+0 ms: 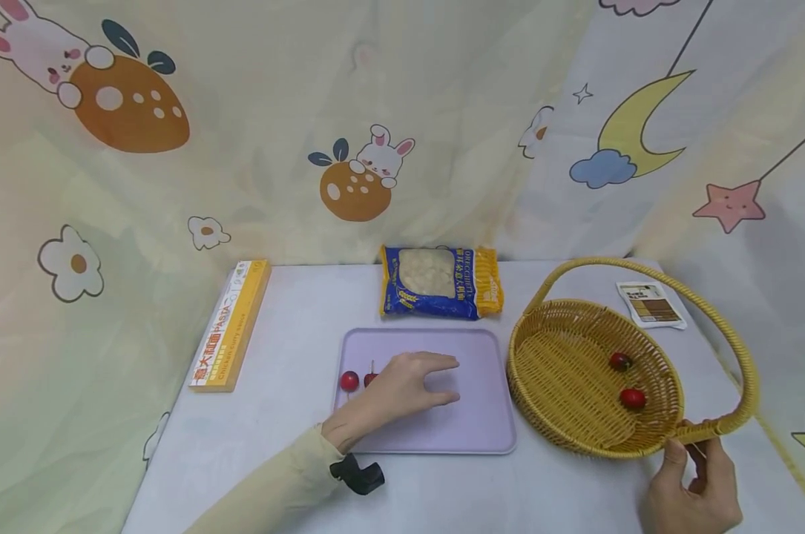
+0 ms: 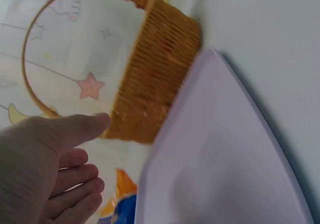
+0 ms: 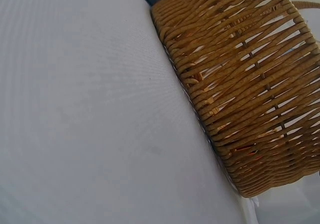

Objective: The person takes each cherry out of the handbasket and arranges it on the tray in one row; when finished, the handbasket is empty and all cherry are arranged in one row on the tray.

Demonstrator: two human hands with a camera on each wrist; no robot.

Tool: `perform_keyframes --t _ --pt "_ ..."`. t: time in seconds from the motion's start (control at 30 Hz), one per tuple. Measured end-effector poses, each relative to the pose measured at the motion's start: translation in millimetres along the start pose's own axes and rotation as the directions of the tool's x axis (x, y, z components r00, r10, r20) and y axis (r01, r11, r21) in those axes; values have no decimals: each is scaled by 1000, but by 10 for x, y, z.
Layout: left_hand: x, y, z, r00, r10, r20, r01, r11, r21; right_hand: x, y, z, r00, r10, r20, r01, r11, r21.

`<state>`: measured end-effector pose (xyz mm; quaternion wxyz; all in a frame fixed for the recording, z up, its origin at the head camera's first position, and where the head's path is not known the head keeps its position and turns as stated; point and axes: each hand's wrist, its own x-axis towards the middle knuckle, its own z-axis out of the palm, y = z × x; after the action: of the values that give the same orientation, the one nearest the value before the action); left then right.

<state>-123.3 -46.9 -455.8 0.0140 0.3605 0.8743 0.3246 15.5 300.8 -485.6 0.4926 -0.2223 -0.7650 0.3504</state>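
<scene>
My left hand (image 1: 409,386) hovers over the lilac tray (image 1: 482,437), fingers and thumb apart with nothing between them; the left wrist view shows the same spread hand (image 2: 55,169). On the tray's left side lie a red cherry (image 1: 349,381) and a second cherry (image 1: 370,380), partly hidden behind that hand. At the right, my right hand (image 1: 696,486) pinches the yellow woven basket (image 1: 556,386) where its handle meets the rim. Inside the basket are two red fruits that look like cherries, one (image 1: 632,398) nearer and one (image 1: 620,361) farther. The right wrist view shows the basket's woven side (image 3: 240,93).
Behind the tray lies a blue and yellow pasta bag (image 1: 429,282). A pasta box (image 1: 231,326) lies at the table's left edge. Beyond the basket is a small white and brown packet (image 1: 651,304). A patterned cloth (image 1: 255,148) hangs along the back.
</scene>
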Motion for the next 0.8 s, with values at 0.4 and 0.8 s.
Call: perform_keyframes --t 0.4,0.8 --pt "345 397 160 991 -114 64 131 859 -495 -21 316 -3 996 78 35 -74 994 -83" --pt "878 764 487 981 -62 182 148 847 -511 -64 271 -37 988 144 57 -133 978 -163"
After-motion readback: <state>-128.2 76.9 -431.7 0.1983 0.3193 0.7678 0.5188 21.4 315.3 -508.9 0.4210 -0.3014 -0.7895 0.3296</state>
